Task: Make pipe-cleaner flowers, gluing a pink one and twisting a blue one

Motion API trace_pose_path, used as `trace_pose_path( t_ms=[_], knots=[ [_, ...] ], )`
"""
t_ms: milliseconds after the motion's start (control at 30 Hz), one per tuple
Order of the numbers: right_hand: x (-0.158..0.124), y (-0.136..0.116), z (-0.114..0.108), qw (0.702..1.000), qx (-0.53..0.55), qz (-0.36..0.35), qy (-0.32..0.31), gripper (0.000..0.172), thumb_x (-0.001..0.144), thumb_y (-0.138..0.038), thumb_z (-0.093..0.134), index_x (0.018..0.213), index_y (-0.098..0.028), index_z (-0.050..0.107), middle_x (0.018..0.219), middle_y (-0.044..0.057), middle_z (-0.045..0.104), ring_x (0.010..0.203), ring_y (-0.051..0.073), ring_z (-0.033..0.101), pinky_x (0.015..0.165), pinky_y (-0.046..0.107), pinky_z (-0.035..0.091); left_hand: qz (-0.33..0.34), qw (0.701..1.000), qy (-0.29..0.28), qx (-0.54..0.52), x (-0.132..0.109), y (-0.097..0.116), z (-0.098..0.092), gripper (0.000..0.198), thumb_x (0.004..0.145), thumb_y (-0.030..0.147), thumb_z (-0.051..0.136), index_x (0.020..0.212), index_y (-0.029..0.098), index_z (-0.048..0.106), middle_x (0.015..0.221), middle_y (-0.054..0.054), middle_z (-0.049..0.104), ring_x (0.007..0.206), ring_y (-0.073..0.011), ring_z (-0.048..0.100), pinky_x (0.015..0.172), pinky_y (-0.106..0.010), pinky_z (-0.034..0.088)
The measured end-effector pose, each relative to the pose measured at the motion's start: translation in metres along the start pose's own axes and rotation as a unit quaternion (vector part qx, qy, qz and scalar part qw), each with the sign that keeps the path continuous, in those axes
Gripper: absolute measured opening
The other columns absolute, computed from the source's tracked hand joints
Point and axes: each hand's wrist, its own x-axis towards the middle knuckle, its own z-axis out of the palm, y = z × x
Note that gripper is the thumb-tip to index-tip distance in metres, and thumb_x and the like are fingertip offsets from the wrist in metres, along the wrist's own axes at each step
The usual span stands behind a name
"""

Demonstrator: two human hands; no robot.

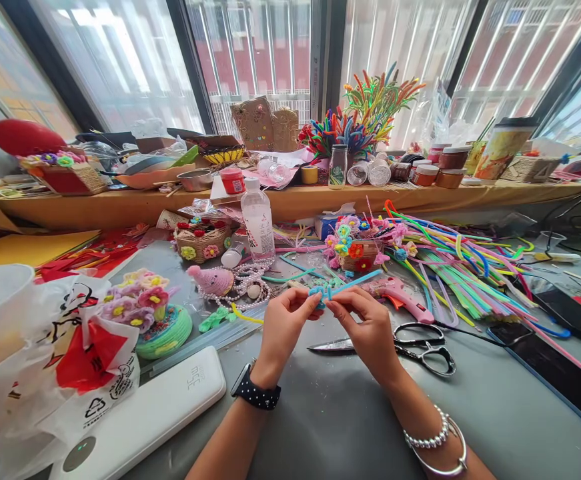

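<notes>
Between my two hands is a blue pipe cleaner (357, 283), bent into small loops at one end, with its straight tail pointing up to the right. My left hand (290, 313) pinches the looped part between thumb and fingers. Close beside it, my right hand (365, 323) grips the same pipe cleaner near the base of the tail. Black-handled scissors (424, 343) lie on the grey table, their blades partly hidden behind my right wrist. Just beyond my right hand rests a pink glue gun (403, 297).
Bundled pipe cleaners (463, 283) spread at the right, near a phone (553, 377). A flower basket (363, 253) and a water bottle (259, 223) stand behind my hands. At the left are a white power bank (155, 417), a plastic bag (70, 373) and a green flower piece (170, 330).
</notes>
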Motion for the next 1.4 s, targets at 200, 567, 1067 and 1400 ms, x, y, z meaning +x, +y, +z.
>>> trace_pose_path(
  t_ms=[200, 567, 1067, 1400],
  knots=[
    [0.0008, 0.0007, 0.0002, 0.996, 0.079, 0.047, 0.007, 0.006, 0.073, -0.024, 0.056, 0.074, -0.020, 0.060, 0.075, 0.001, 0.057, 0.069, 0.012, 0.054, 0.058, 0.023, 0.046, 0.002, 1.000, -0.017, -0.013, -0.0008, 0.0002, 0.0007, 0.021, 0.061, 0.032, 0.064, 0.067, 0.012, 0.060, 0.060, -0.001, 0.062, 0.057, -0.0136, 0.061, 0.060, -0.025, 0.051],
    [0.0005, 0.0029, -0.0014, 0.999, 0.021, 0.037, 0.019, 0.015, 0.075, -0.023, 0.053, 0.086, -0.022, 0.063, 0.078, 0.002, 0.063, 0.070, 0.014, 0.058, 0.066, 0.027, 0.047, -0.076, 0.993, -0.029, -0.089, 0.0002, 0.0021, -0.0007, 0.022, 0.060, 0.032, 0.065, 0.069, 0.012, 0.064, 0.065, -0.004, 0.066, 0.061, -0.0140, 0.062, 0.066, -0.027, 0.050],
    [0.0003, 0.0050, -0.0033, 0.990, -0.124, -0.068, 0.008, 0.017, 0.078, -0.018, 0.047, 0.089, -0.023, 0.059, 0.080, 0.002, 0.062, 0.073, 0.015, 0.056, 0.068, 0.028, 0.045, -0.089, 0.990, -0.035, -0.100, -0.0004, 0.0034, -0.0001, 0.021, 0.063, 0.030, 0.064, 0.073, 0.011, 0.064, 0.069, -0.006, 0.067, 0.063, -0.0151, 0.063, 0.067, -0.027, 0.050],
    [0.0006, 0.0076, -0.0045, 0.978, -0.171, -0.117, -0.019, 0.019, 0.078, -0.015, 0.046, 0.087, -0.024, 0.060, 0.078, 0.003, 0.061, 0.075, 0.016, 0.055, 0.069, 0.029, 0.044, -0.079, 0.991, -0.037, -0.097, -0.0007, 0.0028, 0.0000, 0.025, 0.064, 0.034, 0.062, 0.072, 0.011, 0.063, 0.065, -0.005, 0.066, 0.060, -0.0148, 0.062, 0.066, -0.028, 0.050]
  ],
)
